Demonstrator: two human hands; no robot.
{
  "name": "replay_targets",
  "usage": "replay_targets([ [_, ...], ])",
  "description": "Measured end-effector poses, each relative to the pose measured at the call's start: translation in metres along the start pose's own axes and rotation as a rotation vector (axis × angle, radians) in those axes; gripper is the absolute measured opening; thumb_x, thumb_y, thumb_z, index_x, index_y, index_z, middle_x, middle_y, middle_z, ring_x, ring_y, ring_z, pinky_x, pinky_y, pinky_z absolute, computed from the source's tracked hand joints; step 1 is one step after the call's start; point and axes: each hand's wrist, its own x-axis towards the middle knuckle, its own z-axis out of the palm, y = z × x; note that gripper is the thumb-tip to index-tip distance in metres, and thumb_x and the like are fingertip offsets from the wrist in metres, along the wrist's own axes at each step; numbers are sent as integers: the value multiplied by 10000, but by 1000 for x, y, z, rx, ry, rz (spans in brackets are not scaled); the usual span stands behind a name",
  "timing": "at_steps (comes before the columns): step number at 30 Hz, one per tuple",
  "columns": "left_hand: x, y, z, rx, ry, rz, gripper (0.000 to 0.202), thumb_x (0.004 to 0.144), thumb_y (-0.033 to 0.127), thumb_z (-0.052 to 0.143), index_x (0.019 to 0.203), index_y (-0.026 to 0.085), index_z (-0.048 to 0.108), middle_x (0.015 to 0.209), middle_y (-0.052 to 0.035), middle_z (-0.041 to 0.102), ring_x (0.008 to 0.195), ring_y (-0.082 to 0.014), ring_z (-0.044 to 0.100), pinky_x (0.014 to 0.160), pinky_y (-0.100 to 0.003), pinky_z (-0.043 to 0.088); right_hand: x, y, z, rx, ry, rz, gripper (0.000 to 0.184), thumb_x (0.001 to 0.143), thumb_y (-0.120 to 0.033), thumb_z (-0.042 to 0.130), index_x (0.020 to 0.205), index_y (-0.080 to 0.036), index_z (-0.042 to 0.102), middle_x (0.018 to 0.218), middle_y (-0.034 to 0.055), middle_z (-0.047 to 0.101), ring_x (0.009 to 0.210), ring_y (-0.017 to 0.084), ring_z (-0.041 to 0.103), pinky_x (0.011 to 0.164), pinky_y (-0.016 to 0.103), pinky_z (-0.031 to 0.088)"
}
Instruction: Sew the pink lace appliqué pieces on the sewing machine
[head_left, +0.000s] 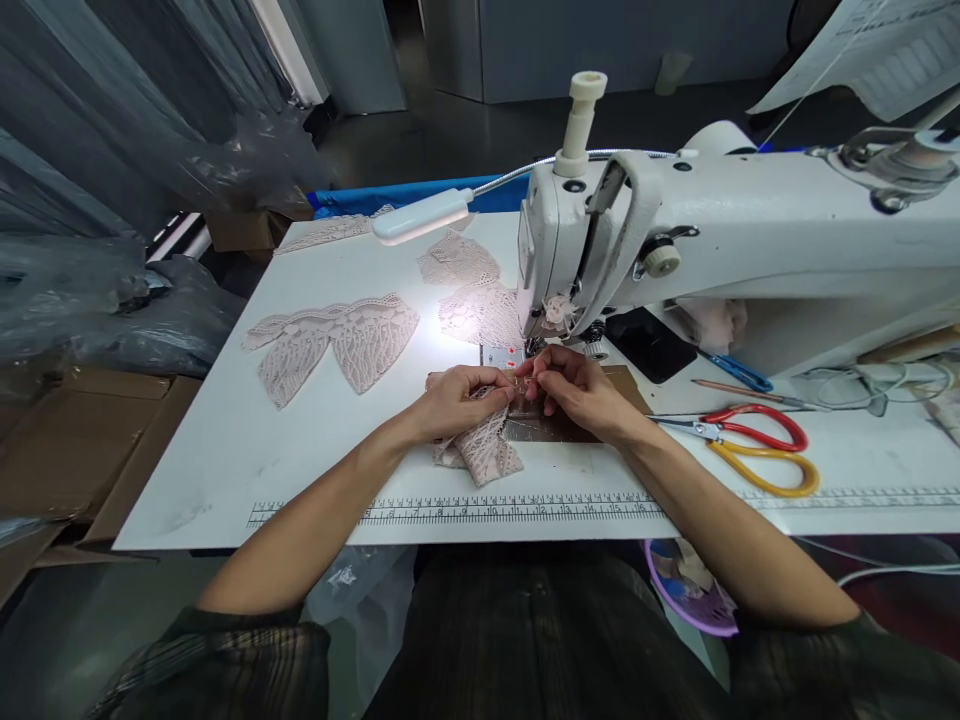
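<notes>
My left hand is closed on a piece of pale pink lace, part of which hangs down onto the table toward me. Close beside it, my right hand has its thumb and fingers pinched together near the lace's edge; what sits between them is too small to make out. Both hands are just in front of the sewing machine's needle area, over a brown plate. The white sewing machine stands behind my right hand. More lace lies left of the needle, including a lit lace piece.
A joined lace piece lies flat on the white table. Scissors with red and yellow handles rest by my right forearm, near a black phone and blue snips. A lamp reaches over the table. A printed ruler runs along the front.
</notes>
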Motion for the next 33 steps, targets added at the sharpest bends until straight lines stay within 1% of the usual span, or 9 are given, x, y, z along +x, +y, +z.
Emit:
replay_targets([
  [3, -2, 6, -9, -27, -203, 133, 298, 920, 402, 560, 845, 140, 682, 806, -28, 632, 734, -119, 550, 673, -225, 434, -17, -5, 18, -139, -63, -251, 83, 925, -281, 417, 868, -223, 432, 735, -9, 570, 581, 104, 507, 510, 232, 415],
  [7, -9, 13, -14, 12, -377, 235, 320, 922, 409, 578, 769, 141, 664, 737, -19, 618, 697, -109, 538, 651, -214, 425, -37, -6, 15, -840, -156, -629, 82, 872, -222, 469, 808, -227, 418, 724, 21, 558, 658, 154, 509, 572, 273, 385],
  [9, -12, 16, -14, -13, -424, 234, 320, 916, 422, 594, 787, 143, 681, 749, -35, 645, 711, -118, 565, 653, -218, 435, -39, -3, -12, -1121, -64, -571, 101, 851, -218, 481, 781, -233, 410, 690, 33, 548, 624, 169, 500, 541, 276, 352],
  [12, -13, 19, -12, -53, -326, 176, 327, 906, 444, 612, 819, 143, 707, 775, -52, 661, 705, -122, 570, 629, -223, 434, -41, 0, -61, -1229, 227, -355, 50, 853, -200, 442, 816, -227, 420, 641, 43, 509, 554, 189, 466, 516, 306, 319],
  [15, -10, 19, -7, -99, -210, 95, 294, 887, 416, 638, 940, 135, 705, 783, -34, 643, 666, -102, 538, 596, -217, 412, -49, -1, -81, -1089, 351, -109, 43, 854, -235, 452, 836, -235, 413, 629, 18, 506, 521, 181, 459, 524, 313, 352],
  [20, -8, 15, -1, -214, -185, -1, 508, 811, 356, 726, 1230, 117, 569, 805, -16, 651, 729, -119, 604, 655, -233, 457, -49, -8, -48, -578, 64, 3, 140, 881, -307, 523, 972, -204, 548, 734, 1, 594, 582, 137, 515, 528, 261, 417],
  [27, -9, 8, -1, -134, -109, -16, 630, 785, 392, 775, 1285, 124, 503, 759, -1, 649, 687, -121, 607, 658, -245, 455, -25, -13, -10, -75, -262, 49, 316, 851, -405, 669, 1053, -174, 596, 856, 22, 625, 797, 145, 597, 718, 278, 505],
  [30, -10, 7, 1, -161, -115, 1, 621, 795, 381, 764, 1292, 126, 494, 811, -19, 663, 781, -145, 636, 718, -265, 476, -21, -10, 3, -74, -181, -29, 257, 868, -426, 640, 907, -181, 569, 796, 24, 614, 732, 149, 580, 668, 287, 493],
  [33, -12, 11, 4, -172, -133, 11, 607, 782, 354, 772, 1284, 126, 518, 713, 31, 609, 677, -111, 582, 651, -236, 448, -20, -2, 9, -418, 91, -261, 150, 906, -316, 535, 807, -204, 529, 791, 50, 600, 727, 175, 548, 686, 326, 469],
])
